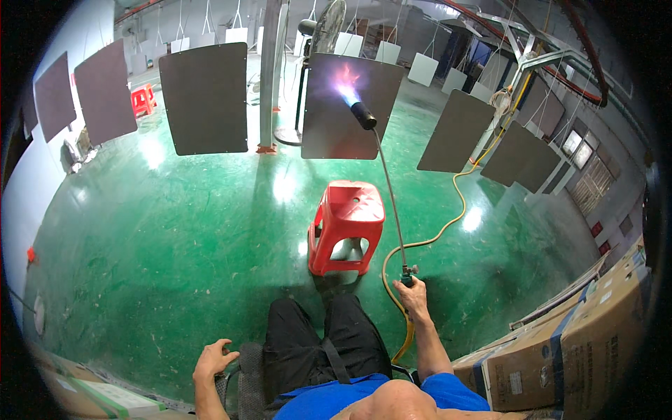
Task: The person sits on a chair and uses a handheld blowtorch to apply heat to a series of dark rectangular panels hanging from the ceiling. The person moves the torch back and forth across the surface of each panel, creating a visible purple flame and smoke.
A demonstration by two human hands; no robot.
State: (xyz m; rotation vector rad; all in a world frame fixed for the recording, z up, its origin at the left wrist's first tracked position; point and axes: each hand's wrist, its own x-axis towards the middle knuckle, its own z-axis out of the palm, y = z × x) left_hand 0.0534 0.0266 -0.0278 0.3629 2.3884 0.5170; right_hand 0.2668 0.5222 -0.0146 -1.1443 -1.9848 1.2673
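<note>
My right hand (414, 297) is closed round the handle of a long gas torch (388, 182). The torch's thin metal tube runs up and away to a black burner, which burns with a blue and pink flame. That flame plays in front of a hanging dark grey panel (322, 126); whether it touches the surface I cannot tell. A yellow hose (458, 189) trails from the handle's side across the floor. At the lower left my left hand (214, 359) holds nothing, its fingers apart and slightly bent, beside the dark chair (252, 371) I sit on.
A red plastic stool (350, 203) stands ahead of my knees. More dark panels (206, 98) hang in a row on both sides. Behind them are a metal post (269, 84) and a standing fan (325, 28). Cardboard boxes (546, 357) lie close on my right.
</note>
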